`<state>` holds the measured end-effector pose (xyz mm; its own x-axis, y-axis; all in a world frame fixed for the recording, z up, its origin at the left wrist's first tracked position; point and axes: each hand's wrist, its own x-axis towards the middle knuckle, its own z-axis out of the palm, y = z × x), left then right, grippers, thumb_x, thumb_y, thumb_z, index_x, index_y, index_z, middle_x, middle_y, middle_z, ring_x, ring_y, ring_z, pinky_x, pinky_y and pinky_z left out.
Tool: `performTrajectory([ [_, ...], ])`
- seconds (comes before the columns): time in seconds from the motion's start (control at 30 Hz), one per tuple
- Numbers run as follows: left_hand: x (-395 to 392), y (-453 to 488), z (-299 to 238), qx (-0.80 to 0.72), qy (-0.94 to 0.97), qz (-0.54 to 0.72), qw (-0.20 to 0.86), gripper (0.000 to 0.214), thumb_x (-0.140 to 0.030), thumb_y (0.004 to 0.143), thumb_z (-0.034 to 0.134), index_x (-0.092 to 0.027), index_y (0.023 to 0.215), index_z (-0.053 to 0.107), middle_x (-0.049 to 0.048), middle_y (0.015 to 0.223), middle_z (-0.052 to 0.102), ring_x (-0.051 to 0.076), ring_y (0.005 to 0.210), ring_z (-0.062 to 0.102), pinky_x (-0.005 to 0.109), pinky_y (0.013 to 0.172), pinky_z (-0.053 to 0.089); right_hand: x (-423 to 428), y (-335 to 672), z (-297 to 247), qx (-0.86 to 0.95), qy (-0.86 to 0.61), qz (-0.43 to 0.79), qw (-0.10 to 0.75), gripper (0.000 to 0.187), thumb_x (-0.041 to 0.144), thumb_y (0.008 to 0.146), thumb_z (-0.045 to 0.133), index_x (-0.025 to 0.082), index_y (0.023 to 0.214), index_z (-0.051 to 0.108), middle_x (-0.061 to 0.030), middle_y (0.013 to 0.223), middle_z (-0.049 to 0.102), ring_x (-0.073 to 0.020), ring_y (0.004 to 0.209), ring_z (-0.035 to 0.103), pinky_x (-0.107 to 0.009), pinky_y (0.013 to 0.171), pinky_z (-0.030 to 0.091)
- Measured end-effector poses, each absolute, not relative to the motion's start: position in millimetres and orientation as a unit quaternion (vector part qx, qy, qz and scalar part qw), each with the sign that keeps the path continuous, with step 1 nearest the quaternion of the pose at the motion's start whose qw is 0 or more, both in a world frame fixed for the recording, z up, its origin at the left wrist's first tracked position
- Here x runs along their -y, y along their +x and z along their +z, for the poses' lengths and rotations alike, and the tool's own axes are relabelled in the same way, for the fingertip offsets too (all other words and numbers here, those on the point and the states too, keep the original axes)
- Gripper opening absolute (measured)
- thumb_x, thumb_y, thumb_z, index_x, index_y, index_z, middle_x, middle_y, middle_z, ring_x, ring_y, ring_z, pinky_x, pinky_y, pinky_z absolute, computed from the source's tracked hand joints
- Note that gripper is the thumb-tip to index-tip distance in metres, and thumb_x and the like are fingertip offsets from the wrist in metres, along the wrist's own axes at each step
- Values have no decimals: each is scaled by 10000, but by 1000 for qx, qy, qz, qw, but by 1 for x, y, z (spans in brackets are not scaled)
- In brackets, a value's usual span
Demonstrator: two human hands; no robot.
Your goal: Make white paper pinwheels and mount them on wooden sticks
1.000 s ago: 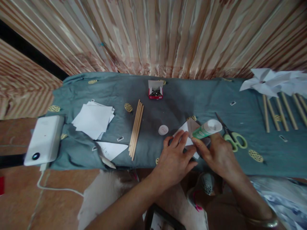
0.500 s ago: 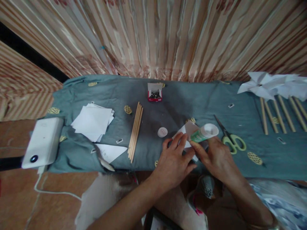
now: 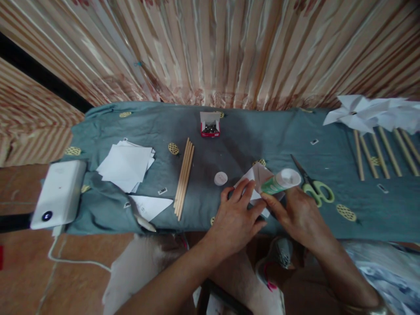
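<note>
While my left hand (image 3: 233,220) lies with fingers spread on the creased white paper (image 3: 259,172), holding it to the wrinkled grey-green cloth (image 3: 272,135), my right hand (image 3: 298,213) grips a smooth, cylindrical glue stick (image 3: 282,180), slanted over that sheet. A flat round white cap (image 3: 221,178) sits near my left fingertips; metal-bladed scissors (image 3: 317,192) with looped, pale green handles lie just beside my right hand.

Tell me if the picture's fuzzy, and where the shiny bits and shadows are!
Head view: slightly soft, with the green-and-white tube's print too blurry to read; head view: pale glints streak the curtain; head view: a soft, dark shadow lies on the cloth between the red box and the left hand.
</note>
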<state>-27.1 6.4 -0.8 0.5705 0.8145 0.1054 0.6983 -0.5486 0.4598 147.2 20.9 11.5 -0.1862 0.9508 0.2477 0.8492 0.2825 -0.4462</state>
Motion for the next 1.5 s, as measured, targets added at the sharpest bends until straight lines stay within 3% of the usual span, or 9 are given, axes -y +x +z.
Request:
performTrajectory([
  [0.13,-7,-27,0,-436,869,149,181,446,-429,871,592,-253,1278,546,168,1480,402,329,1391,314,515,1007,331,-20,158,10,684,-661,171,256,422,589,842,530,176,845,614,-44,631,610,-192,504,540,-317,477,401],
  [0.37,-8,-28,-1,-430,875,153,162,452,-444,870,588,-262,1281,540,169,1462,425,323,1389,322,502,994,333,-24,178,10,433,-641,430,466,275,469,706,745,216,799,690,-17,794,711,-190,747,655,-352,749,539],
  [0.53,-6,-29,0,-430,875,157,157,526,-434,881,575,-242,1358,465,149,1473,430,319,1402,306,492,1000,331,-23,182,11,315,-577,509,555,202,386,663,796,222,714,689,-9,831,725,-180,766,675,-336,739,581],
  [0.77,-10,-45,12,-434,872,210,82,479,-403,930,495,-193,1358,461,161,1471,428,290,1392,312,473,998,343,-21,180,17,245,-545,554,579,240,435,693,767,222,799,735,-17,832,738,-156,700,676,-283,651,596],
  [0.93,-34,-71,19,-556,801,210,65,448,-291,870,601,-195,1302,530,141,1400,496,331,1286,405,524,995,358,-20,175,19,296,-530,555,569,231,423,645,808,216,717,738,-33,831,744,-161,717,672,-257,618,572],
  [1.1,-48,-84,13,-563,747,289,205,293,-210,859,589,-198,1144,657,86,1106,663,243,1064,564,432,953,441,-20,172,17,294,-522,561,571,244,400,598,852,221,728,749,-18,929,750,-117,722,660,-193,608,553],
  [1.23,-42,-80,11,-537,551,441,462,306,-267,776,685,-193,1073,693,53,978,712,181,896,639,334,858,496,-18,169,19,269,-506,577,582,261,371,562,879,204,708,742,-13,832,752,-110,706,676,-169,625,563],
  [1.33,-34,-73,11,-485,402,484,608,374,-282,667,781,-188,1023,713,42,956,737,171,895,663,324,890,489,-16,162,20,230,-485,610,583,258,325,546,891,175,678,727,-13,741,747,-112,681,691,-177,686,586],
  [1.5,-28,-62,11,-440,330,491,675,441,-255,546,867,-184,961,735,49,959,750,186,914,675,352,941,476,-15,146,22,150,-421,680,581,306,281,513,893,173,737,715,-26,777,766,-150,748,718,-236,766,604],
])
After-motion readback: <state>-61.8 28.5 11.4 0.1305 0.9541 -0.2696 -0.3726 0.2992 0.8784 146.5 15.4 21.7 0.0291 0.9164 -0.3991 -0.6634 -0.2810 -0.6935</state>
